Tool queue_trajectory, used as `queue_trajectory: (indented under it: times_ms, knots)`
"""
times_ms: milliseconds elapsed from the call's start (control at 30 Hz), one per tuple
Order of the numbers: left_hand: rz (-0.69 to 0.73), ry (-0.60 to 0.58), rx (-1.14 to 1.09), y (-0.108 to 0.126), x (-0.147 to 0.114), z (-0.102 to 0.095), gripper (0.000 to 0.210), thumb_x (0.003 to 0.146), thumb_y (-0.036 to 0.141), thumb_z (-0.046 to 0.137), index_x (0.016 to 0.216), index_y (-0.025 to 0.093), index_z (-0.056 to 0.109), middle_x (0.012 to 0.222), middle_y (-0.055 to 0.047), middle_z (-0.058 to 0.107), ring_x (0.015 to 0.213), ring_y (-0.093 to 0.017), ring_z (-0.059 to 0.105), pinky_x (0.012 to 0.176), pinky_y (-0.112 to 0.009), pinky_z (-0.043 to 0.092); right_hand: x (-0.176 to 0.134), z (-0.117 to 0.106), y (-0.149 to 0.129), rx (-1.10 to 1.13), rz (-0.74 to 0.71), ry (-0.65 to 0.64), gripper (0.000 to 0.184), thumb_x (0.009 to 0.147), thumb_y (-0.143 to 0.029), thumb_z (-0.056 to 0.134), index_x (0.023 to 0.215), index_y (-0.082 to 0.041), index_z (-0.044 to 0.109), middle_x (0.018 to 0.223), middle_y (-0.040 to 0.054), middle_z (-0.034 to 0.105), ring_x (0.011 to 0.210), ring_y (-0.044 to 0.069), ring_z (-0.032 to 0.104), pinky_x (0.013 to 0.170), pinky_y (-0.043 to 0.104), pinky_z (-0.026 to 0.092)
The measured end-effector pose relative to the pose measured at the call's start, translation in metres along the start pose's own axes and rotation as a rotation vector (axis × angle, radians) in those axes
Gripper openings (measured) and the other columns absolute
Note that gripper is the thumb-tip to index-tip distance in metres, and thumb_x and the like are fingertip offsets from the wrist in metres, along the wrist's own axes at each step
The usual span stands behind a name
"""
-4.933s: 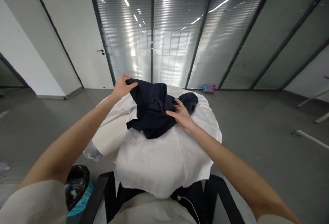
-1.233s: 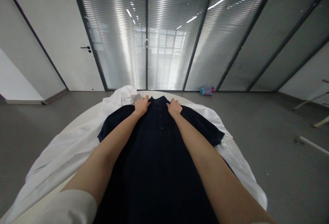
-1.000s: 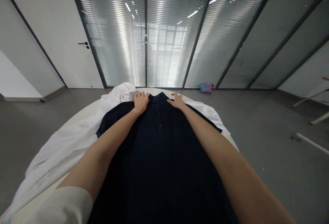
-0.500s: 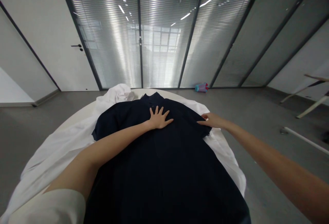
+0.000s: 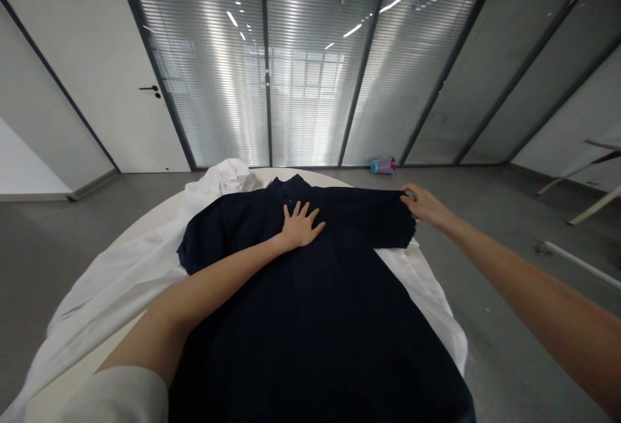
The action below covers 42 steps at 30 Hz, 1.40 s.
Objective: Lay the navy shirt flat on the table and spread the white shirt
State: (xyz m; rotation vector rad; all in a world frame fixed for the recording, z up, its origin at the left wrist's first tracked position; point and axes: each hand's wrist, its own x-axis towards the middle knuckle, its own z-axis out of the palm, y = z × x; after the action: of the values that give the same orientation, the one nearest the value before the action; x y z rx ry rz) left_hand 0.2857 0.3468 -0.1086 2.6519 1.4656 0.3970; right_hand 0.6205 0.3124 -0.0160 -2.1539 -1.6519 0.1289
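Note:
A dark navy short-sleeved shirt lies spread out with its collar at the far end. My left hand rests flat on its chest below the collar, fingers spread wide. Out to the right, my right hand pinches the upper corner of the shirt's right-side sleeve, which is stretched outward. The opposite sleeve lies on the left, partly behind my left forearm. Beneath the shirt is white cloth on a round pale table.
Bunched white fabric sits at the table's far left edge. On the grey floor by the glass partition lies a blue and pink packet-like object. Chair legs and a white bar stand to the right.
My right hand has moved outward and slightly away from me, drawing the sleeve out straight. My left hand stays pressed on the shirt's chest.

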Motion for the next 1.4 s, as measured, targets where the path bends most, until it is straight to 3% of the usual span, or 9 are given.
queue_trajectory:
  times_ms: [133,300,433,567,700,900,1067,1233,1400]
  knots:
    - [-0.005,0.003,0.002,0.001,0.000,-0.001,0.071,0.098,0.067,0.020,0.152,0.028,0.043,0.162,-0.010,0.033,0.152,-0.039,0.017,0.117,-0.070,0.008,0.021,-0.001,0.001,-0.322,-0.098,0.037,0.028,0.099,-0.029,0.046,0.117,-0.020,0.065,0.117,0.0181,0.068,0.101,0.028,0.065,0.082,0.036,0.047]
    - [0.002,-0.009,-0.013,0.002,-0.005,-0.007,0.069,0.100,0.063,0.022,0.154,0.025,0.040,0.162,-0.012,0.032,0.152,-0.039,0.018,0.118,-0.069,0.011,0.017,0.041,0.012,-0.443,-0.081,-0.150,0.023,0.098,-0.024,0.048,0.111,-0.018,0.068,0.113,0.0178,0.069,0.103,0.030,0.067,0.082,0.039,0.050]
    - [0.051,-0.061,-0.002,-0.012,-0.028,-0.035,0.069,0.098,0.054,0.043,0.158,0.023,0.027,0.157,-0.014,0.041,0.144,-0.035,0.036,0.115,-0.054,0.033,0.007,0.069,0.025,-0.461,-0.015,-0.143,0.031,0.102,-0.026,0.041,0.122,-0.017,0.063,0.117,0.0207,0.067,0.104,0.033,0.068,0.082,0.044,0.052]
    - [0.037,-0.011,0.122,-0.056,-0.075,-0.085,0.046,0.096,0.041,0.050,0.139,0.026,0.054,0.132,-0.011,0.061,0.121,-0.030,0.058,0.103,-0.043,0.045,0.003,0.075,0.030,-0.410,0.042,-0.084,0.036,0.102,-0.032,0.038,0.126,-0.019,0.061,0.119,0.0217,0.066,0.105,0.035,0.069,0.082,0.046,0.053]
    - [-0.285,0.124,0.255,-0.118,-0.133,-0.127,0.044,0.093,0.047,0.051,0.130,0.024,0.058,0.122,-0.012,0.063,0.110,-0.030,0.063,0.090,-0.038,0.051,0.002,0.077,0.031,-0.355,0.069,-0.048,0.039,0.102,-0.033,0.036,0.128,-0.019,0.061,0.121,0.0222,0.066,0.104,0.034,0.069,0.083,0.046,0.053]
    - [-0.644,0.008,-0.031,-0.180,-0.187,-0.133,0.057,0.078,0.068,0.056,0.107,0.021,0.068,0.097,-0.009,0.072,0.088,-0.030,0.070,0.076,-0.036,0.051,0.014,0.063,0.039,-0.117,0.165,-0.095,0.038,0.093,-0.041,0.055,0.110,-0.011,0.071,0.100,0.0196,0.073,0.092,0.030,0.071,0.073,0.037,0.056]
    - [-0.559,0.199,-0.411,-0.179,-0.190,-0.128,0.050,0.063,0.065,0.069,0.083,0.020,0.063,0.080,-0.005,0.070,0.076,-0.023,0.067,0.065,-0.029,0.049,0.018,0.045,0.051,0.070,0.218,-0.158,0.023,0.080,-0.026,0.063,0.090,-0.010,0.076,0.073,0.0104,0.072,0.067,0.023,0.069,0.057,0.029,0.052]
    - [-0.596,0.345,-0.703,-0.179,-0.182,-0.146,0.054,0.059,0.065,0.073,0.086,0.021,0.058,0.074,-0.001,0.066,0.066,-0.019,0.061,0.054,-0.025,0.044,0.012,0.043,0.052,0.008,0.171,-0.011,0.039,0.082,-0.020,0.060,0.119,-0.011,0.070,0.100,0.0149,0.074,0.091,0.025,0.071,0.072,0.029,0.053]
    - [-0.644,0.443,-0.427,-0.216,-0.178,-0.153,0.055,0.060,0.060,0.077,0.093,0.018,0.062,0.077,-0.004,0.066,0.065,-0.020,0.062,0.053,-0.026,0.044,-0.007,0.059,0.041,-0.113,0.181,-0.004,0.041,0.087,-0.020,0.055,0.127,-0.016,0.065,0.118,0.0190,0.068,0.107,0.032,0.067,0.084,0.039,0.052]
